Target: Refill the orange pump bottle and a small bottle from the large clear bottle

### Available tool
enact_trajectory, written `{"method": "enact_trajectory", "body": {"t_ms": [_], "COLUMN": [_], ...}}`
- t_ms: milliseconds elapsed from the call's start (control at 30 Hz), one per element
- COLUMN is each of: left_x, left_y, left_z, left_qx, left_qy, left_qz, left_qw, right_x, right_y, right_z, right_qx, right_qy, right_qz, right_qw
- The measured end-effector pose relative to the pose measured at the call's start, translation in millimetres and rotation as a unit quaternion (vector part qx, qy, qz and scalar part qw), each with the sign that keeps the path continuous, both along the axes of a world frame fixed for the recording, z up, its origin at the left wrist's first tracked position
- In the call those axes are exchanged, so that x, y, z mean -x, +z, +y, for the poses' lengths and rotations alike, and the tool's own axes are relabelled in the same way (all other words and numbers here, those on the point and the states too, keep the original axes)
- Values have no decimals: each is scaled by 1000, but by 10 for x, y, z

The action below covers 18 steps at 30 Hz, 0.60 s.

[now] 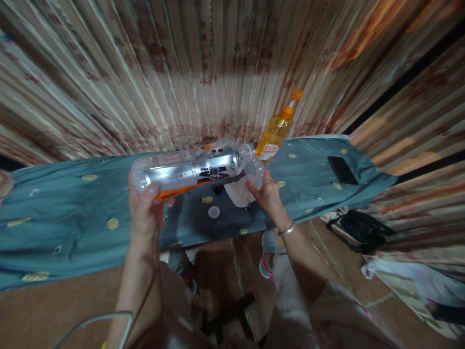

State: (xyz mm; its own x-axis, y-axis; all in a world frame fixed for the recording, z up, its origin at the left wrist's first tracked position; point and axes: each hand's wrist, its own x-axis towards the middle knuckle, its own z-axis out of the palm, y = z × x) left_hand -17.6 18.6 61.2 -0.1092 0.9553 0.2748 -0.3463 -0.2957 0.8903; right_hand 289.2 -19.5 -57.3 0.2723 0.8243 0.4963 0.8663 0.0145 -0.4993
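My left hand (146, 206) is wrapped round the base end of a clear plastic bottle (181, 172) with a silver and orange label. The bottle lies almost level in the air above the table, its neck pointing right. My right hand (269, 193) grips a small clear plastic cup (256, 170), which sits against the bottle's mouth. Whether liquid passes between them I cannot tell. Below the hands, a white cloth or tissue (238, 195) and a round whitish cap-like disc (214, 212) lie on the tablecloth.
A pump bottle of amber liquid (275, 132) stands behind the cup. A black phone (342, 170) lies at the right on the teal pineapple-patterned tablecloth (90, 208). Pleated curtains (203, 72) hang close behind. On the floor at right is a black bag (363, 229).
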Motion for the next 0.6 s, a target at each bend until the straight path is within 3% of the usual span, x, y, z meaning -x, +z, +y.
{"method": "enact_trajectory", "body": {"t_ms": [600], "left_x": [12], "left_y": [-20], "left_z": [3], "left_qx": [-8], "left_qy": [0], "left_qz": [6], "left_qw": [1000], "right_x": [4], "right_y": [-1], "right_z": [2], "right_qx": [-3], "right_qy": [-2], "right_qz": [5], "right_qw": [1000]}}
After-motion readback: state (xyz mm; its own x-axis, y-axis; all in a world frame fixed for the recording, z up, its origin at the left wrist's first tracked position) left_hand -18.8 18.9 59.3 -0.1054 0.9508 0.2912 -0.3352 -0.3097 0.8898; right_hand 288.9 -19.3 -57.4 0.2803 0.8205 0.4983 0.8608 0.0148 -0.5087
